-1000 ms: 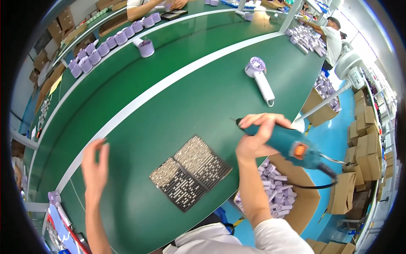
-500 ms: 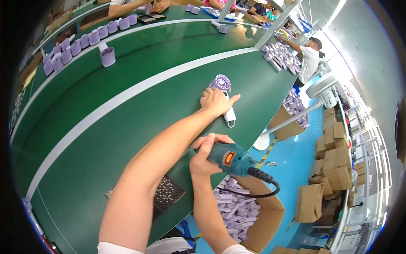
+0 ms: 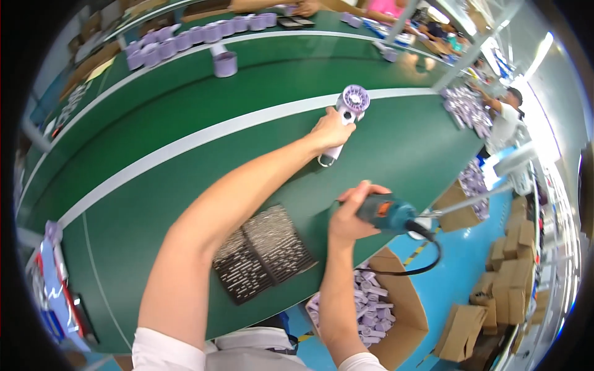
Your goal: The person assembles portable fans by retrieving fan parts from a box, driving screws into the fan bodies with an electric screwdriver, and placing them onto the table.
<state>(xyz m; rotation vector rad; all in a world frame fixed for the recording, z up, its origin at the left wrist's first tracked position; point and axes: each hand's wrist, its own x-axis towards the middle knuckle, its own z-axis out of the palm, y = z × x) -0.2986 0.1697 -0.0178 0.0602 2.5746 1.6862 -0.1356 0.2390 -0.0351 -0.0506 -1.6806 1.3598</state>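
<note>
A lilac-and-white handheld fan is in my left hand, fingers closed round its handle, its round grille upward and away from me. A loop hangs at the handle's lower end. Whether the fan touches the green table I cannot tell. My right hand grips a teal corded electric screwdriver over the table's right edge. Its cord bends down and back; its tip is hidden. Between my forearms lies a black perforated tray with rows of small metallic pieces, perhaps screws.
A cardboard box of lilac parts stands below the table edge. Lilac fan bodies line the conveyor's far side. Another pile lies at the far right, near a co-worker. A standing fan and cartons are rightward.
My view has turned, and the scene sits further right and shows more of the tray. My left hand now wraps the fan's handle, which has swung round. The screwdriver stays in my right hand.
</note>
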